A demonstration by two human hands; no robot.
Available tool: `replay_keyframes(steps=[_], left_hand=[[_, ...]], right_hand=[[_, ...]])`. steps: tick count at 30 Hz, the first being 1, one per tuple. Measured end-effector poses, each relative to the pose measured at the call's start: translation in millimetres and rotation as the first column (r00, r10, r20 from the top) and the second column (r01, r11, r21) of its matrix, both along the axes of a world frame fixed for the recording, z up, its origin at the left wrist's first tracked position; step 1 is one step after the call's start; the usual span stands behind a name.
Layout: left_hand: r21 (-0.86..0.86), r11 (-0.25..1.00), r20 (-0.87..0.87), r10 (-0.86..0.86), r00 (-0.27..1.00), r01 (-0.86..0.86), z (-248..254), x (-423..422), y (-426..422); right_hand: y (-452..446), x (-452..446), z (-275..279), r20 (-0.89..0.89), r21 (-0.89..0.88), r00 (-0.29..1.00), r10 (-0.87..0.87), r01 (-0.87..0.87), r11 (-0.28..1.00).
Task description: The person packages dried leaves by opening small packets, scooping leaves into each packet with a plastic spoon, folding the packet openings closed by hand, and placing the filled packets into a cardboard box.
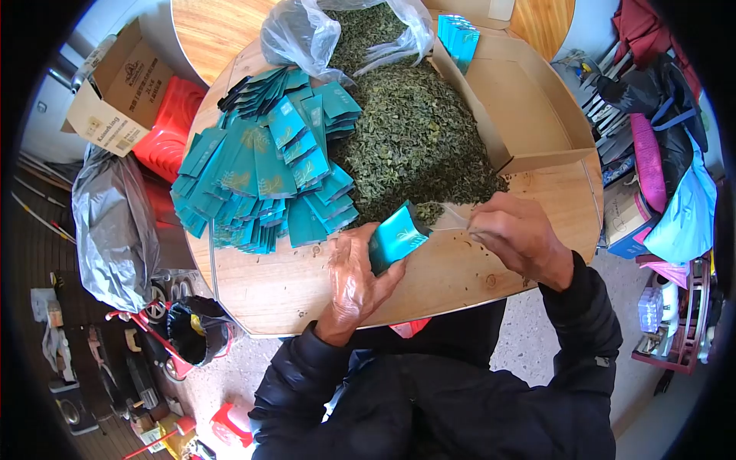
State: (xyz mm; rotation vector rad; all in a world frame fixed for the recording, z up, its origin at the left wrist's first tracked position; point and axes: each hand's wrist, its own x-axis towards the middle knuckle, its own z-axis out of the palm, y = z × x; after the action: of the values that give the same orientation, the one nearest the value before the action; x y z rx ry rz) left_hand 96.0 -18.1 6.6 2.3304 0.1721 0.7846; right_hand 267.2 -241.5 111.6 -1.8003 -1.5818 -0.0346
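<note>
My left hand is closed round a small teal packet, tilted with its open end toward the right. In my right hand, the fingers pinch a clear, thin scoop whose tip reaches the packet's mouth, with some dried leaves by it. Behind both hands lies a large heap of dried green leaves on the wooden table. A spread pile of flat teal packets covers the table's left part, near my left hand.
A clear plastic bag of leaves stands at the back. An open cardboard tray is at the back right, with upright teal packets at its left corner. A cardboard box sits on red stools beyond the left edge.
</note>
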Motion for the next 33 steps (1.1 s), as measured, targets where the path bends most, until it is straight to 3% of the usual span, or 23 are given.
replay_keyframes(steps=[1,3,6,9,16,22,25,27,31,33], left_hand=[[-0.003,1.0,-0.001,0.002,1.0,-0.002,-0.2,-0.2,-0.4],[-0.002,1.0,0.002,-0.005,1.0,0.005,0.0,0.2,-0.4],[0.008,1.0,0.035,-0.021,0.999,0.021,-1.7,1.5,0.2],[0.047,0.999,0.054,-0.022,0.998,0.019,4.1,2.2,-0.4],[0.021,0.999,0.066,-0.043,0.997,0.042,5.4,1.2,1.9],[-0.033,0.998,0.063,-0.058,0.996,0.06,6.0,-0.1,0.8],[0.02,0.998,0.041,-0.058,0.997,0.057,6.4,-1.2,-0.5],[-0.019,0.998,0.063,-0.056,0.996,0.058,6.9,0.9,0.2],[-0.104,0.993,0.052,-0.055,0.997,0.061,11.5,-2.4,-1.9],[-0.095,0.993,0.044,-0.06,0.997,0.064,4.8,-2.4,-1.3]], right_hand=[[2.3,1.1,4.8,-0.001,-0.003,1.0,0.002,-0.002,1.0],[7.4,3.4,15.9,0.209,-0.155,0.972,0.11,-0.078,0.985],[16.1,-2.8,32.4,0.354,-0.304,0.919,0.175,-0.064,0.951],[23.9,-14.3,45.9,0.425,-0.364,0.877,0.223,-0.059,0.929],[28.4,-12.0,54.3,0.401,-0.396,0.889,0.22,-0.048,0.917],[19.1,-4.9,48.2,0.263,-0.278,0.952,0.156,-0.08,0.957],[8.9,-1.9,49.5,0.141,-0.228,0.98,0.14,-0.105,0.968],[0.1,6.8,51.0,-0.071,-0.148,0.997,0.023,-0.034,0.988],[-15.4,16.8,16.3,-0.406,-0.325,0.899,-0.161,0.023,0.945],[-14.6,10.7,-2.4,-0.436,-0.36,0.885,-0.164,-0.004,0.933]])
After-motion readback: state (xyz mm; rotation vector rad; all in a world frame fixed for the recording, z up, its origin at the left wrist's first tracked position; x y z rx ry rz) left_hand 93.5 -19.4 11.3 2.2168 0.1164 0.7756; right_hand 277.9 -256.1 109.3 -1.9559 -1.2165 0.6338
